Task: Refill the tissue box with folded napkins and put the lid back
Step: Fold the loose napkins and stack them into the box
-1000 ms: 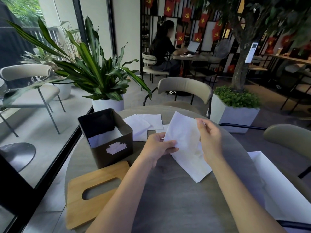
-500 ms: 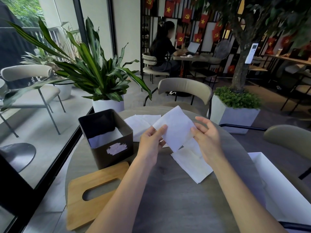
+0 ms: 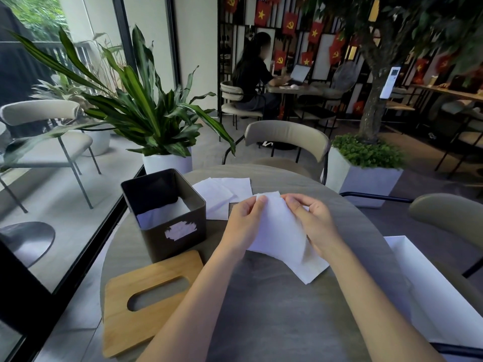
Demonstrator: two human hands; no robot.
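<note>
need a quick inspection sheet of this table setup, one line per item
surface: round grey table.
job's things: tissue box open, napkins inside; wooden lid flat on the table on the box's near side; one napkin in the hands; loose napkins lying beyond them.
clutter: white bag at the table's right edge.
grippers: left hand and right hand both pinch the napkin's top edge.
cables: nothing seen
surroundings: potted plant and chair beyond the table; a person at a laptop farther back.
</note>
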